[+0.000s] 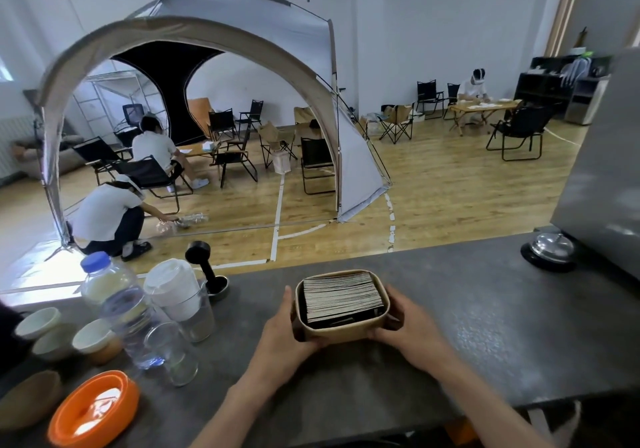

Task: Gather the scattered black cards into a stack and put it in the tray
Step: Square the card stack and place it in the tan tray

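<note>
The stack of black cards (341, 297) already sits inside the tan tray (341, 330) on the grey counter (467, 309) — left hand (282, 331) and right hand (403, 323) grip its sides, fingers curled round it — so seemingly nothing remains.

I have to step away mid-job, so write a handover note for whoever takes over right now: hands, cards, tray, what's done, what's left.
Left hand: grips the left side of the brown paper tray.
Right hand: grips the tray's right side.
Cards: the stack of black cards sits inside the tray, edges up and leaning.
Tray: at the grey counter, between both hands; whether it rests on it or is slightly lifted is unclear.
Done: cards gathered and in the tray; no loose cards visible on the counter.
Left: probably just settle the tray and let go.
</note>
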